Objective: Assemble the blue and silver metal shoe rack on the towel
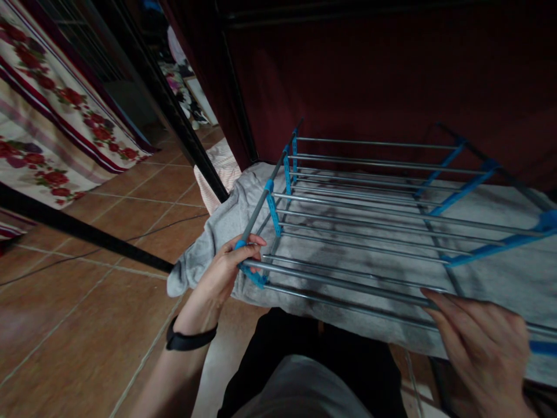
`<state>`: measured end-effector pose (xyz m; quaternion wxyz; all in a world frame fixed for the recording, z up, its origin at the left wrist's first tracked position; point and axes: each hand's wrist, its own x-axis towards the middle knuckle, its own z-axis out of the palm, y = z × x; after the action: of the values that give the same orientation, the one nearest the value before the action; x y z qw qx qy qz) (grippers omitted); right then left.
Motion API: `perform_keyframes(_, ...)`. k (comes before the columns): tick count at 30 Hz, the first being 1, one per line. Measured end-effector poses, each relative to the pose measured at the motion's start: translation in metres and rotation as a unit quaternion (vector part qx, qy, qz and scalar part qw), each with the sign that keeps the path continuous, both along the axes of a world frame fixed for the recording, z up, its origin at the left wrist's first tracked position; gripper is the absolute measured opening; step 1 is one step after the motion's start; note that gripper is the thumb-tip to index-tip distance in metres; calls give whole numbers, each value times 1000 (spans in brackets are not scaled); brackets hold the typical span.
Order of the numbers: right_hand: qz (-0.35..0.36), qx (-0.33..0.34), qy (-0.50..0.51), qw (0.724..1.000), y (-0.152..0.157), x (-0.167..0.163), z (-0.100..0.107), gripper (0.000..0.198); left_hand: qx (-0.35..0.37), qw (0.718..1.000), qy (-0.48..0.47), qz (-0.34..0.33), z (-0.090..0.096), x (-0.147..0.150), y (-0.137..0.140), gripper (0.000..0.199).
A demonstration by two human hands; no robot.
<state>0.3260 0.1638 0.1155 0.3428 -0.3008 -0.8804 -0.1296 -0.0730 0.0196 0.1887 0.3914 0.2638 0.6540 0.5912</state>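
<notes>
A metal rack with grey rods and blue plastic joints, like a shoe rack [348,202], lies on a grey blanket [339,247] in front of me. My left hand [237,255] is closed around its near left corner, by a blue joint [256,277]. Toward the right, my right hand [483,337] is wrapped over the front rod, its fingertips partly hidden. Blue brackets [470,244] slant along the rack's right end, while those at the left end stand closer to upright.
Dark metal posts [174,110] and a low dark bar [87,229] stand at the left. Beyond them hangs a floral curtain [56,116]. A dark red panel [369,75] rises behind the rack. A thin cable [143,235] crosses the tiled floor [87,313].
</notes>
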Motion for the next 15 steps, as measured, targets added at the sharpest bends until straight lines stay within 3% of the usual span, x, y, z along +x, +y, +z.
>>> perform_keyframes(15, 4, -10, -14, 1000, 1, 0, 4, 42, -7, 1000, -2, -4, 3, 1, 2, 24)
